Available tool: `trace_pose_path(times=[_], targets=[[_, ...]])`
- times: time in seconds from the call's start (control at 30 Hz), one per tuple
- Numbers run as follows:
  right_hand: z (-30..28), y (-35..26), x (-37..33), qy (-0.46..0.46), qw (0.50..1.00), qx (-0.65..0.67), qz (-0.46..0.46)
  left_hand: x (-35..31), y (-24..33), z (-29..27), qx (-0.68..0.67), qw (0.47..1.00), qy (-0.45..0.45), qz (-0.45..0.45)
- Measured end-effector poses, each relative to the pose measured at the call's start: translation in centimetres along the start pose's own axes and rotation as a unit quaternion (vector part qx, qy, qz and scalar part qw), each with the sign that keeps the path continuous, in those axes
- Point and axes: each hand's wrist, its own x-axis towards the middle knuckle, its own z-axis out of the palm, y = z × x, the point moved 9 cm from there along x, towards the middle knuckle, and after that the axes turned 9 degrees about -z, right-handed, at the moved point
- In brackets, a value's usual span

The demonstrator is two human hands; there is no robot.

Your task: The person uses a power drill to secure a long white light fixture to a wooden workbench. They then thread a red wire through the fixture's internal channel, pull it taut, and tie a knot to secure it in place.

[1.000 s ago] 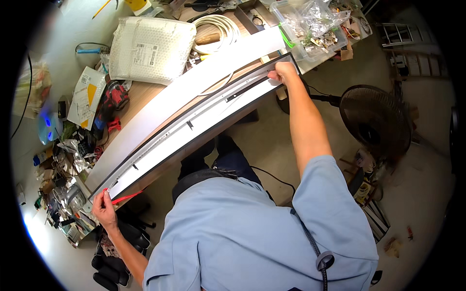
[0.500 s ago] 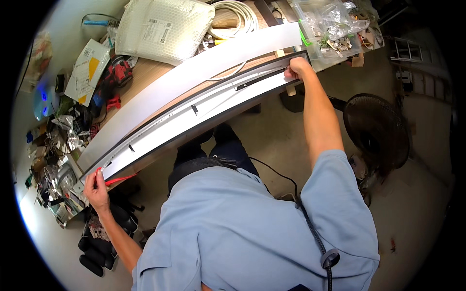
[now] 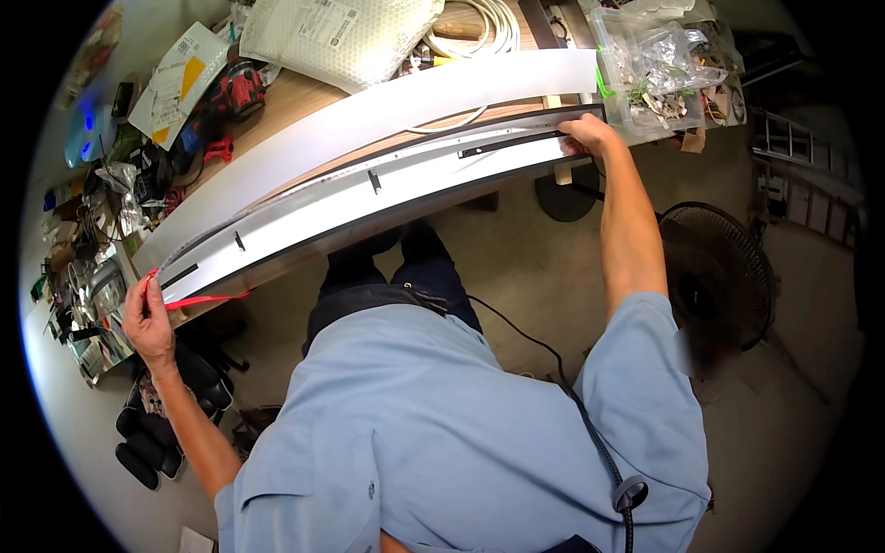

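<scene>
A long, shallow frame [image 3: 313, 214] with dark rims and a bright white inside lies slantwise along the table's front edge. Several short black pieces are fixed in it. Along its far side runs a thin pale LED strip [image 3: 369, 162], bowed up toward the left. My left hand [image 3: 147, 318] pinches the strip's left end beyond the frame, and a red backing ribbon [image 3: 210, 298] trails from there to the right. At the frame's right end, my right hand [image 3: 590, 136] has its fingers curled down inside; their tips are hidden.
A white curved panel [image 3: 369, 118] lies behind the frame. Farther back are a bubble-wrap envelope [image 3: 341, 41], coiled white cable [image 3: 502, 26] and a red-black power tool [image 3: 241, 88]. A clear bin [image 3: 636, 101] holds scraps at right. A fan [image 3: 714, 276] stands on the floor.
My left hand has moved outward to the left with the strip's end, lifting it off the frame there. The right hand stays at the frame's right end. The whole view has shifted slightly.
</scene>
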Motion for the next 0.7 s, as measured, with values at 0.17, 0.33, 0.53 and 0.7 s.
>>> trace_pose_path(times=[0.17,0.33,0.53,0.7], targets=[[0.0,0.2,0.4,-0.006,0.999,-0.023,-0.027,-0.1,0.2,-0.4,-0.004,1.0,0.012,-0.013],[-0.2,-0.2,0.2,0.027,0.998,-0.054,-0.025,-0.8,1.3,1.7,-0.008,0.999,-0.047,0.004],[-3.0,-1.7,-0.5,0.068,0.948,-0.312,-0.011,-1.3,1.4,2.3,-0.026,0.997,-0.071,-0.002],[-4.4,-3.8,-4.1,0.263,0.852,-0.405,-0.201,-1.4,0.6,1.9,-0.046,0.997,-0.061,-0.002]])
